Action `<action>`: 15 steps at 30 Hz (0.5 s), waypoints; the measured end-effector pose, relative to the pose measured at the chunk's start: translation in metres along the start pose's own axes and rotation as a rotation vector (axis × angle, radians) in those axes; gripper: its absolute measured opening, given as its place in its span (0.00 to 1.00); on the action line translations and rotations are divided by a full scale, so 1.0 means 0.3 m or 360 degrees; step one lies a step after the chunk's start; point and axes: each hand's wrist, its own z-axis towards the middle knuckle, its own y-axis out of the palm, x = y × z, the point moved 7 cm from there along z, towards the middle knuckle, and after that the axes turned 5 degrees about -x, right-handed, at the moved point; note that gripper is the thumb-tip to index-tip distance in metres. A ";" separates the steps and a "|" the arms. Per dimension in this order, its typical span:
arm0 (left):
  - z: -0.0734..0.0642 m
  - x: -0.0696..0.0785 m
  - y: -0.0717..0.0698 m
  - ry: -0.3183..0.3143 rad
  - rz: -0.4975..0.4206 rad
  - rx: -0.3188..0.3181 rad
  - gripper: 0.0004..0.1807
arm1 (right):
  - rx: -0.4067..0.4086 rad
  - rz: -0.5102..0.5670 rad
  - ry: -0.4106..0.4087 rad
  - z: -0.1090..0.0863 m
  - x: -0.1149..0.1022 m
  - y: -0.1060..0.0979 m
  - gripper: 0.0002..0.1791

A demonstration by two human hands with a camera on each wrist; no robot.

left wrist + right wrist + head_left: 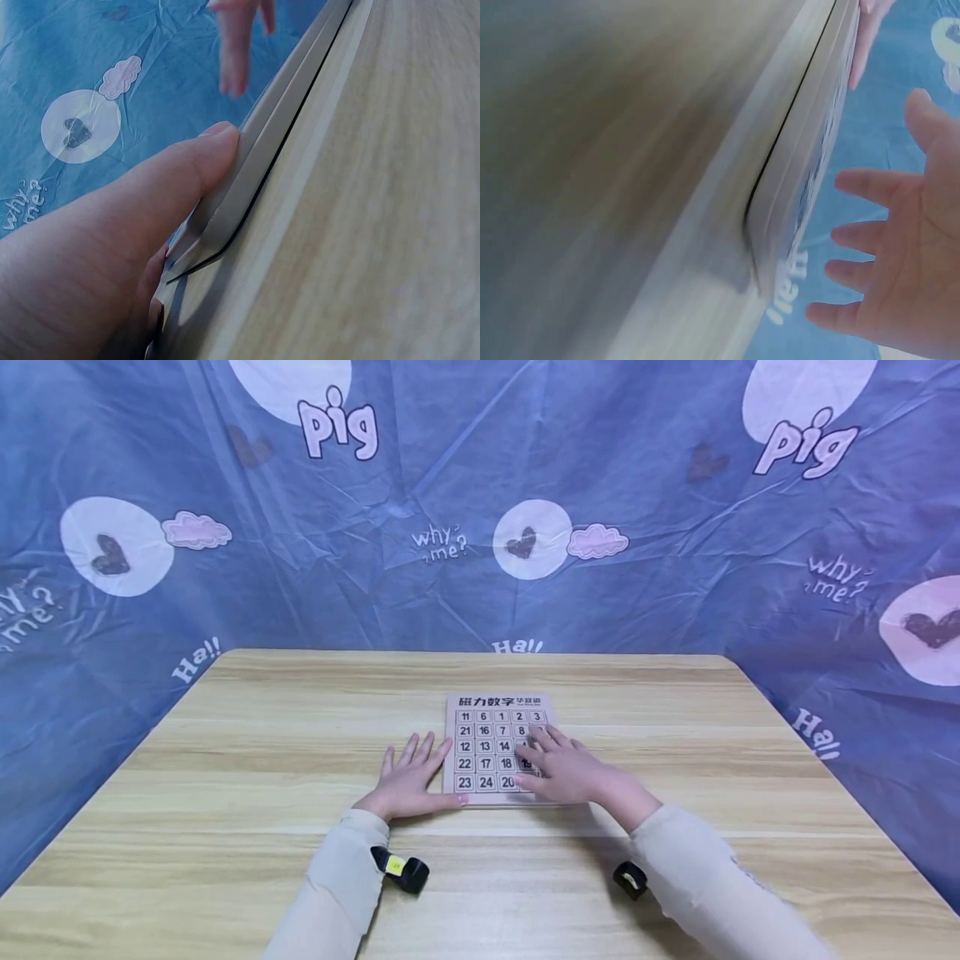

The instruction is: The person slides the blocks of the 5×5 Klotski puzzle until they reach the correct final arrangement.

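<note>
A flat number sliding puzzle (491,798) with rows of numbered tiles lies on the wooden table, a line of dark printed characters along its far edge. Against its near left corner my left hand (408,787) lies spread, the thumb resting on the front rim and the fingers pointing along the left side. In the left wrist view that thumb touches the puzzle's edge (251,165). My right hand (566,772) hovers over the right-hand tiles and hides several of them. The right wrist view shows the right fingers (859,236) spread, apart from the puzzle, holding nothing.
The wooden table (300,710) stretches out on all sides of the puzzle. A blue printed cloth (390,585) hangs behind and beside it. Black camera mounts (408,872) sit at both wrists, over pale sleeves (330,881).
</note>
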 end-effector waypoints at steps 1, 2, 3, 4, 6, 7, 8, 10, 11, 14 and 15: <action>0.001 -0.002 0.001 -0.0004 0.0002 -0.0004 0.52 | -0.0010 -0.0010 -0.0004 0.017 -0.013 0.003 0.34; 0.001 -0.002 0.001 -0.0003 0.0003 -0.0006 0.52 | -0.0019 -0.0013 -0.0011 0.034 -0.027 0.005 0.34; 0.001 -0.002 0.001 -0.0002 0.0004 -0.0006 0.52 | -0.0030 -0.0016 -0.0014 0.050 -0.040 0.009 0.34; 0.001 -0.002 0.001 -0.0001 0.0003 -0.0005 0.52 | -0.0039 -0.0019 -0.0016 0.064 -0.052 0.012 0.34; 0.002 -0.004 0.001 0.0000 0.0001 -0.0003 0.53 | -0.0061 -0.0033 -0.0014 0.090 -0.072 0.021 0.34; 0.002 -0.004 0.001 0.0003 -0.0001 -0.0001 0.53 | -0.0070 -0.0036 -0.0016 0.099 -0.081 0.025 0.34; 0.002 -0.003 0.001 0.0008 -0.0004 0.0003 0.53 | -0.0080 -0.0045 -0.0015 0.108 -0.090 0.028 0.34; 0.002 -0.003 0.001 0.0011 -0.0010 0.0004 0.53 | -0.0096 -0.0066 -0.0016 0.122 -0.102 0.033 0.34; 0.002 -0.003 0.001 0.0011 -0.0010 0.0002 0.53 | -0.0104 -0.0069 -0.0016 0.128 -0.108 0.034 0.34; 0.001 -0.003 0.001 0.0014 -0.0010 0.0001 0.52 | -0.0126 -0.0085 -0.0010 0.140 -0.122 0.035 0.34; 0.001 -0.003 0.001 0.0013 -0.0009 0.0001 0.52 | -0.0134 -0.0086 -0.0004 0.144 -0.124 0.035 0.33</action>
